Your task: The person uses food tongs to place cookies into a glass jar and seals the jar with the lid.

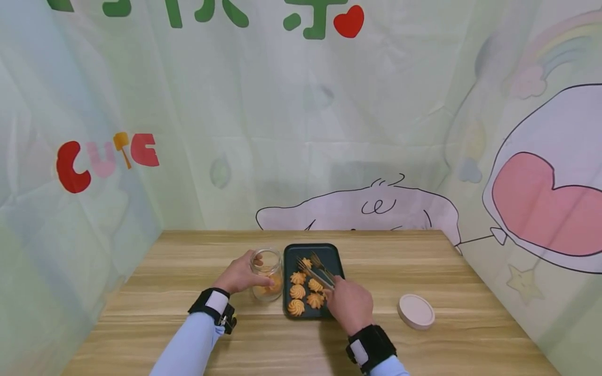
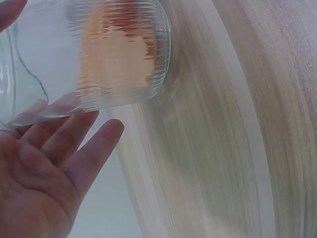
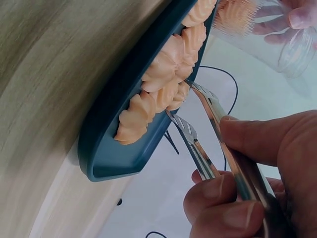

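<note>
With thumb and fingers on either side, my left hand (image 1: 240, 275) holds a clear glass jar (image 1: 276, 288) standing on the table just left of the tray. Butter cookies (image 2: 116, 59) lie at the jar's bottom, and its mouth is uncovered. My right hand (image 1: 350, 304) grips metal tongs (image 3: 237, 166) with fork-shaped ends. The tongs' two tips stand apart over the dark tray (image 1: 327, 251), right by a swirled cookie (image 3: 166, 96) near its far end. Several more piped cookies (image 1: 297, 291) sit on the tray in two rows.
A round pale pink lid (image 1: 416, 311) lies on the wooden table (image 1: 461, 292), to the right of my right hand. Behind the table hangs a printed cloth backdrop (image 1: 301, 130) with cartoon figures and letters.
</note>
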`<state>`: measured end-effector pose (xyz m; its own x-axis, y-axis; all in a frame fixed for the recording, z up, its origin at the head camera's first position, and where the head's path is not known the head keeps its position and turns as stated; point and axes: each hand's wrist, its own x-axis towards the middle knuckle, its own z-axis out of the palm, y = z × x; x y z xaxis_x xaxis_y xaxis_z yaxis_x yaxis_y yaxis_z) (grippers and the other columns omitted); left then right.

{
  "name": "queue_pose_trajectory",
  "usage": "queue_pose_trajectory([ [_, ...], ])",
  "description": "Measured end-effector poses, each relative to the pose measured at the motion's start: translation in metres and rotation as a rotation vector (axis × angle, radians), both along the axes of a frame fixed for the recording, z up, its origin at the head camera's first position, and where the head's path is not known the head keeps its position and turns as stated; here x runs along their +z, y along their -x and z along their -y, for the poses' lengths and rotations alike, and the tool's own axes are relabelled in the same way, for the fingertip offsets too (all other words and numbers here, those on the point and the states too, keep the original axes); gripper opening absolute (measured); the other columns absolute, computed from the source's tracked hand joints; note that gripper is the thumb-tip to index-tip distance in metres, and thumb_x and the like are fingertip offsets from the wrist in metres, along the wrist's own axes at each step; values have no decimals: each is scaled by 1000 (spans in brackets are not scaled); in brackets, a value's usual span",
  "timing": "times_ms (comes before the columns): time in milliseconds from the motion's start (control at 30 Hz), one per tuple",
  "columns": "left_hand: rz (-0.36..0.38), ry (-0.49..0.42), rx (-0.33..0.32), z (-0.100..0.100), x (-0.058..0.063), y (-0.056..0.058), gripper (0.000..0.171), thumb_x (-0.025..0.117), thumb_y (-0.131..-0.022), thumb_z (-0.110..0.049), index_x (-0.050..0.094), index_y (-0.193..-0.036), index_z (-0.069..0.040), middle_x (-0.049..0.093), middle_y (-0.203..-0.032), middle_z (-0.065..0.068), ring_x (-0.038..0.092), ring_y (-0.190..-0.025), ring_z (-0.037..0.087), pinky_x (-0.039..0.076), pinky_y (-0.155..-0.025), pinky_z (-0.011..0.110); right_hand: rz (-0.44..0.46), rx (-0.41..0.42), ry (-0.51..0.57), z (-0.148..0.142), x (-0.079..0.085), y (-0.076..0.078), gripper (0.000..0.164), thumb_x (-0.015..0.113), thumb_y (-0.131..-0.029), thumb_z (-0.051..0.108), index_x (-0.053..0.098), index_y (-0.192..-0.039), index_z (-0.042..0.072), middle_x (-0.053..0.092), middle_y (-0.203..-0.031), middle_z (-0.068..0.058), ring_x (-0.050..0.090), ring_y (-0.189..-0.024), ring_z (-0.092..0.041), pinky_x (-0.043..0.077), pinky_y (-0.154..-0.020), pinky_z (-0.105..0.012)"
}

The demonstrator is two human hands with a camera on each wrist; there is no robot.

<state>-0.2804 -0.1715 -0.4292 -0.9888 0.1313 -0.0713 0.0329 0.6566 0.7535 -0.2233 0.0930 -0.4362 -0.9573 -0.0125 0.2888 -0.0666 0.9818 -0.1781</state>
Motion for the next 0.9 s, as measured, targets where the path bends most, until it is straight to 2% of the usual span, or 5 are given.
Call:
queue_pose_trajectory([
  [300, -1, 3, -1, 0, 2, -2, 80, 89, -68, -36, 51, -131, -5, 61, -131, 13, 59, -115, 30, 50, -96, 50, -23, -5, 4, -4, 8, -1, 35, 75, -85, 33, 70, -107, 6, 62, -64, -9, 54, -50, -19, 39, -41, -34],
  [533, -3, 7, 2, 0, 1, -1, 80, 89, -68, -35, 51, -131, -4, 61, -130, 13, 60, -114, 29, 50, -96, 49, -36, -4, 4, -6, 15, -3, 40, 73, -87, 35, 69, -115, 6, 63, -64, -11, 54, -50, -21, 38, -40, -35],
  [900, 5, 19, -2, 1, 1, 1, 81, 88, -69, -37, 50, -133, -5, 60, -131, 13, 59, -115, 29, 50, -96, 48, -7, 5, 25, -8, 30, -4, 41, 71, -89, 35, 67, -118, 7, 61, -65, -9, 50, -50, -18, 36, -41, -32],
])
